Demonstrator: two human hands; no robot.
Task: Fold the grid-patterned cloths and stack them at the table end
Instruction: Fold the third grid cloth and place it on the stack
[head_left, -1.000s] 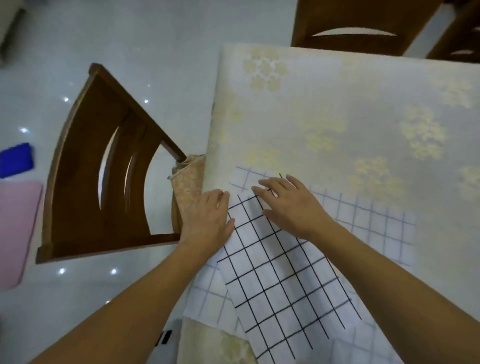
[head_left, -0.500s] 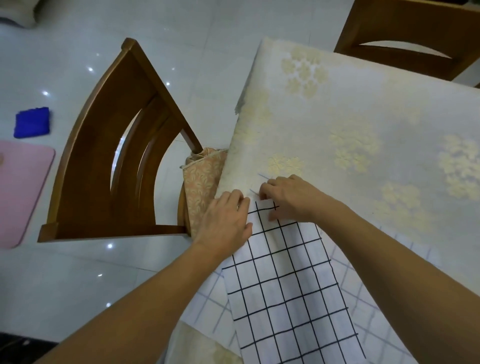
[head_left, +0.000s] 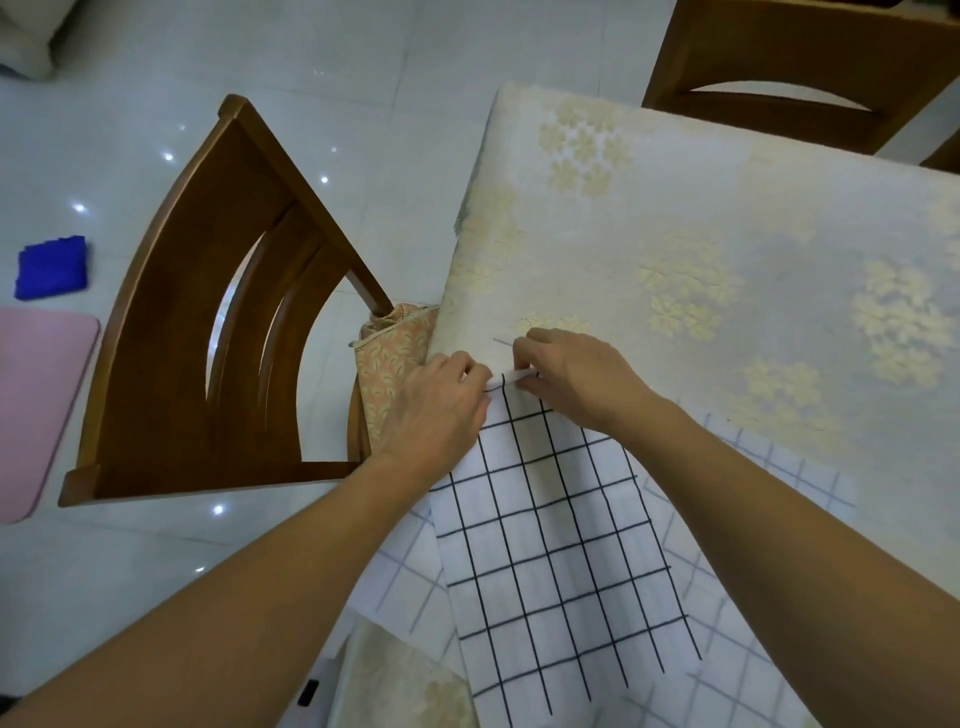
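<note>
Both forearms reach in from the near edge and meet at the far end of the dark-lined grid cloth (head_left: 561, 561). The left hand (head_left: 441, 410) sits knuckles-up at the cloth's far left corner, fingers curled down onto it. The right hand (head_left: 576, 379) is just beside it, thumb and fingers pinching the white far edge, which is lifted slightly off the counter (head_left: 675, 208). The 2 hands nearly touch.

0.5 s ago both hands lay flatter on that far edge. Now the fingers are curled and a narrow strip of the edge stands up between them. 1 s ago the right hand was spread flat on the cloth.

The dark-lined grid cloth lies as a long strip at the near left of the counter, on top of a pale-lined grid cloth (head_left: 769, 467) that shows on both sides of it. The counter carries a cream cover with gold flower patches.

A wooden chair (head_left: 171, 338) stands at the left, with patterned fabric (head_left: 395, 364) on its seat against the counter's edge. A second chair (head_left: 795, 78) is at the far side. On the glossy tiled floor (head_left: 337, 78) at far left lie a blue cloth (head_left: 52, 267) and a pink mat (head_left: 36, 410).
</note>
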